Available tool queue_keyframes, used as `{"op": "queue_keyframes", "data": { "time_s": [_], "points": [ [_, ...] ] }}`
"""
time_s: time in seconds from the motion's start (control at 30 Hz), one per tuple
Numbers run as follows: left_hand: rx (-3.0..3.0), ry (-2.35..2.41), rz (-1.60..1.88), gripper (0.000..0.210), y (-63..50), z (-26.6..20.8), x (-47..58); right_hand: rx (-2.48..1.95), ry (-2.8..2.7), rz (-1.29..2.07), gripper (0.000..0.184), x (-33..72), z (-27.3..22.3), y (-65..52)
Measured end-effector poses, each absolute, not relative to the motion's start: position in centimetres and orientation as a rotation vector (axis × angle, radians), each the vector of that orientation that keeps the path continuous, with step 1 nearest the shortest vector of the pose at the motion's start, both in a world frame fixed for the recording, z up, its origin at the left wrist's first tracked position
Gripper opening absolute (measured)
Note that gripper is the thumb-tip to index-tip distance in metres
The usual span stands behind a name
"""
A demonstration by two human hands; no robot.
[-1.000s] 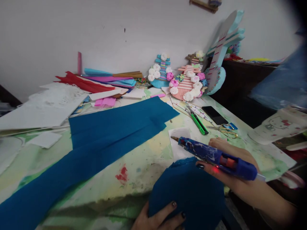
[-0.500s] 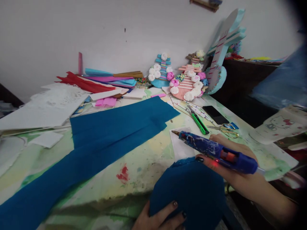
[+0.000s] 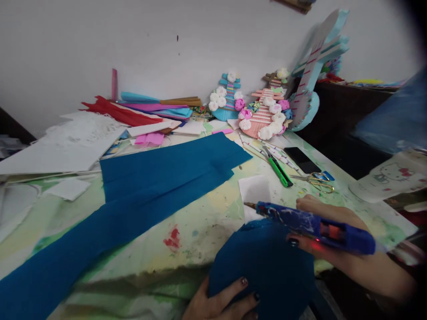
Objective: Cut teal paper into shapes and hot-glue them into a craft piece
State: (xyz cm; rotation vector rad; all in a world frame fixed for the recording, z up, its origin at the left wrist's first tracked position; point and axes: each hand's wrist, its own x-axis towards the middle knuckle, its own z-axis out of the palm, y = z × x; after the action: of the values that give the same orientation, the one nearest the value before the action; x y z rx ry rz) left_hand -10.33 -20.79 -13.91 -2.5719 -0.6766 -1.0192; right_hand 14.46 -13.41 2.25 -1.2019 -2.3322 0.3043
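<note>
A blue hot glue gun (image 3: 300, 221) is in my right hand (image 3: 347, 240), its nozzle pointing left just above the upper edge of a rounded blue paper-covered piece (image 3: 267, 266). A red light glows on the gun's side. My left hand (image 3: 225, 302) grips that piece at its lower left, fingers lying over the front; the thumb is hidden. Behind the nozzle lies a white sheet scrap (image 3: 255, 191). To the left, a long strip of blue crepe paper (image 3: 156, 178) stretches over the table.
A green utility knife (image 3: 279, 172), gold-handled scissors (image 3: 316, 180) and a black phone (image 3: 303, 160) lie on the right. Flower-decorated instrument shapes (image 3: 263, 118) lean at the back. White foam sheets (image 3: 63, 146) and folded coloured paper (image 3: 156, 109) sit at left. A white cup (image 3: 390, 175) stands far right.
My right hand has moved the glue gun slightly right and down, bringing its nozzle lower beside the blue piece's upper edge. My left hand keeps its place.
</note>
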Motion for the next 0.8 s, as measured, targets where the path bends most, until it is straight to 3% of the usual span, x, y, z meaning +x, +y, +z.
{"op": "queue_keyframes", "data": {
  "time_s": [0.1, 0.27, 0.47, 0.8],
  "points": [
    [-2.556, -0.694, -1.052, 0.024, -20.8, -14.8, -9.4, -1.16, -2.136, 0.273, 0.016, 14.8, 2.0, -12.6],
    [-2.326, -0.781, -1.419, 0.023, -20.8, -16.6, -7.9, -1.203, -1.94, 0.422, 0.03, 15.7, 0.9, -11.3],
    [-2.563, -0.669, -0.936, 0.028, -20.8, -14.4, -10.1, -1.281, -1.706, 0.907, 0.025, 16.8, 1.1, -9.3],
    [-2.598, -0.669, -0.962, 0.024, -20.7, -14.1, -10.2, -1.171, -1.784, 1.132, 0.032, 16.7, 0.3, -7.1]
  ]
}}
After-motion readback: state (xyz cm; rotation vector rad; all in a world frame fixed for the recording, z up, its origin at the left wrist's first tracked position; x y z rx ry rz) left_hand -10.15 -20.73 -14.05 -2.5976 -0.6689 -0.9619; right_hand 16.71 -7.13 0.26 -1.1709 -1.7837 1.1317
